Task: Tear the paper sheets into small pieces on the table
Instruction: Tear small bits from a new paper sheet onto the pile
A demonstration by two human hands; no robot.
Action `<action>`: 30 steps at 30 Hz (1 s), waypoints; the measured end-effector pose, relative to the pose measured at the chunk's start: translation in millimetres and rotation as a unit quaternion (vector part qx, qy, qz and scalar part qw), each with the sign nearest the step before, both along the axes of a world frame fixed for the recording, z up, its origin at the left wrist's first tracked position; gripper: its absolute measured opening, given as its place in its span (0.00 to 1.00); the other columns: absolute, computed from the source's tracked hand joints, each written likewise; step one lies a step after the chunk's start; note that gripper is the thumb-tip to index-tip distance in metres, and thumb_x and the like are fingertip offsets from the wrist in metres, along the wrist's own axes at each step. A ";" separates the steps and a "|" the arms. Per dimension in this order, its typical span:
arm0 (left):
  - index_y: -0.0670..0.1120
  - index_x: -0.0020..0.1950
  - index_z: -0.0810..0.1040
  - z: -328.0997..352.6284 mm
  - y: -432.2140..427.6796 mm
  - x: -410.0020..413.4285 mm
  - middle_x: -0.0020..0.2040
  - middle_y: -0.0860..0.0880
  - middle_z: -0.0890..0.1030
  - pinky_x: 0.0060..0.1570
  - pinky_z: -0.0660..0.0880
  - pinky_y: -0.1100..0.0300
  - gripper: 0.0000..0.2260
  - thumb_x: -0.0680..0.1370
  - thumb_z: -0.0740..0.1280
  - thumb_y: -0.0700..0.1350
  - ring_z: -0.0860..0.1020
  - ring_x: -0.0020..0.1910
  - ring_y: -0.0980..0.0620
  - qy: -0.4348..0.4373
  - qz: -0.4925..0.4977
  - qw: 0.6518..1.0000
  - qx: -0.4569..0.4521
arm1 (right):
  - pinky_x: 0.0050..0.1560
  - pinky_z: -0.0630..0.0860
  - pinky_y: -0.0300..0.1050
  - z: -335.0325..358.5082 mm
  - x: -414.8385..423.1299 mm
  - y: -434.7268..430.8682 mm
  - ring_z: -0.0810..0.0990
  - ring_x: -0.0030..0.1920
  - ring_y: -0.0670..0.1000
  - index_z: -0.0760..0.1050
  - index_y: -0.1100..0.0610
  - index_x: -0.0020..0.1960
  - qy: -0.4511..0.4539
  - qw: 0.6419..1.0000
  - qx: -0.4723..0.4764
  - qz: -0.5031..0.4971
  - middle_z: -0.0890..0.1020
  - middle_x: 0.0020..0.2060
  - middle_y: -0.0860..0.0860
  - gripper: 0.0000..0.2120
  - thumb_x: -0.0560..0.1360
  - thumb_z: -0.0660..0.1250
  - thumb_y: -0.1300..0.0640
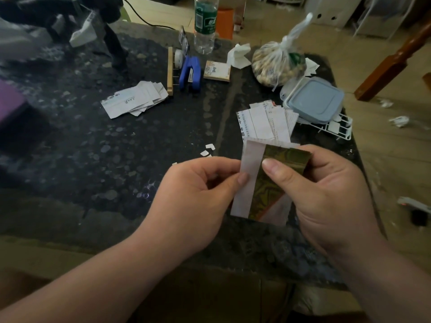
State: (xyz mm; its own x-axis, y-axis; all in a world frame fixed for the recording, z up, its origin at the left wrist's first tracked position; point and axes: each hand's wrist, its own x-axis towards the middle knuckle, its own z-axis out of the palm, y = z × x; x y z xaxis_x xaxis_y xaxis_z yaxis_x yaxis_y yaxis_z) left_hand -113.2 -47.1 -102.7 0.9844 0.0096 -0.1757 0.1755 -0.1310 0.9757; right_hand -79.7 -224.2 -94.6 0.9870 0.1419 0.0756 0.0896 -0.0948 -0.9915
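Over the near right part of the dark table [116, 159] I hold a small stack of paper pieces [250, 173], white with a green-gold printed strip. My left hand [196, 197] pinches its left edge between thumb and fingers. My right hand [326, 197] grips its right side, thumb pressed on the printed strip. Just beyond my hands lies a pile of torn printed sheets [265, 123]. Another pile of torn white pieces [135, 101] lies further left. A few tiny scraps [207, 150] sit near my left hand.
At the back stand a water bottle [205, 24], a blue stapler [191, 74], a wooden strip [170, 71], a small notepad [217, 71], a tied plastic bag [277, 64] and a blue-lidded box [314, 101] on a white rack [338, 129]. The table edge runs along the right.
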 end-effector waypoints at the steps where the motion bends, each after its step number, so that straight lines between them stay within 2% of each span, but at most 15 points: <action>1: 0.55 0.52 0.86 0.1 0.0 -0.7 0.48 0.60 0.87 0.50 0.84 0.57 0.07 0.78 0.71 0.45 0.85 0.50 0.60 0.003 -0.004 1.000 -0.002 | 0.45 0.84 0.52 0.2 0.1 0.0 0.88 0.46 0.54 0.85 0.51 0.46 0.002 1.000 0.011 -0.012 0.88 0.44 0.53 0.04 0.71 0.74 0.55; 6: 0.54 0.51 0.86 -1.9 0.3 -1.8 0.47 0.57 0.87 0.49 0.84 0.52 0.06 0.77 0.72 0.49 0.86 0.49 0.56 -0.002 -0.013 1.000 -0.008 | 0.42 0.83 0.52 -0.3 1.5 0.4 0.87 0.43 0.53 0.84 0.52 0.44 0.000 0.999 -0.032 -0.039 0.87 0.41 0.52 0.06 0.71 0.78 0.52; 11: 0.55 0.48 0.86 -0.5 1.8 2.8 0.46 0.55 0.87 0.49 0.84 0.50 0.08 0.75 0.70 0.54 0.86 0.48 0.54 -0.007 0.003 1.000 -0.018 | 0.39 0.84 0.47 3.5 -3.3 3.7 0.87 0.41 0.50 0.83 0.49 0.44 -0.020 0.998 -0.065 -0.016 0.87 0.38 0.48 0.07 0.68 0.75 0.49; 14: 0.54 0.48 0.86 1.1 1.6 2.4 0.45 0.56 0.87 0.48 0.84 0.51 0.07 0.77 0.69 0.53 0.86 0.47 0.56 -0.012 -0.006 1.000 -0.012 | 0.39 0.84 0.47 4.3 -3.8 3.7 0.87 0.41 0.50 0.83 0.49 0.45 -0.025 0.998 -0.065 -0.009 0.87 0.39 0.48 0.07 0.69 0.75 0.49; 21: 0.54 0.49 0.86 1.8 1.2 0.5 0.45 0.53 0.87 0.48 0.83 0.44 0.12 0.78 0.64 0.57 0.85 0.48 0.52 -0.025 -0.017 1.000 0.007 | 0.40 0.84 0.46 5.2 -4.1 3.5 0.87 0.42 0.50 0.84 0.52 0.43 -0.023 0.997 -0.067 0.006 0.87 0.40 0.48 0.03 0.70 0.75 0.53; 24: 0.54 0.48 0.86 1.1 1.1 -0.4 0.45 0.52 0.86 0.48 0.83 0.43 0.12 0.79 0.64 0.56 0.85 0.48 0.50 -0.032 -0.021 0.999 0.006 | 0.40 0.85 0.47 7.4 -5.8 5.2 0.87 0.42 0.51 0.83 0.52 0.45 -0.027 0.997 -0.074 0.012 0.87 0.40 0.49 0.05 0.70 0.75 0.53; 26: 0.53 0.49 0.86 0.1 1.9 -0.4 0.45 0.52 0.86 0.49 0.83 0.44 0.12 0.80 0.63 0.54 0.85 0.48 0.50 -0.029 -0.029 0.999 -0.001 | 0.40 0.84 0.46 8.0 -5.8 6.5 0.87 0.43 0.52 0.80 0.52 0.50 0.002 0.999 -0.048 0.002 0.87 0.42 0.52 0.12 0.68 0.76 0.53; 28: 0.53 0.48 0.86 -0.9 3.5 0.0 0.45 0.50 0.86 0.47 0.83 0.47 0.12 0.80 0.63 0.53 0.84 0.47 0.49 -0.024 -0.035 0.999 -0.013 | 0.42 0.84 0.49 7.9 -3.2 6.8 0.88 0.44 0.54 0.76 0.53 0.54 0.076 0.997 0.032 -0.011 0.87 0.43 0.55 0.20 0.65 0.75 0.54; 30: 0.53 0.46 0.85 -1.3 4.9 0.7 0.44 0.50 0.85 0.45 0.80 0.53 0.12 0.79 0.63 0.54 0.84 0.46 0.50 -0.029 -0.035 0.999 -0.016 | 0.45 0.83 0.53 9.3 1.6 5.6 0.87 0.45 0.57 0.78 0.55 0.53 0.136 0.987 0.084 -0.006 0.87 0.43 0.58 0.18 0.64 0.75 0.56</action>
State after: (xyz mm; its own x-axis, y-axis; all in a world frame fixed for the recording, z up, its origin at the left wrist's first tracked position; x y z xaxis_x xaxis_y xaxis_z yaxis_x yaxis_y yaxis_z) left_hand -112.5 -42.2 -104.0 0.9911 -0.0635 -0.1171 0.1097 -0.1095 0.9879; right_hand -78.1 -218.5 -85.3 0.9756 0.1378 -0.1709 -0.1821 0.0728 -0.9806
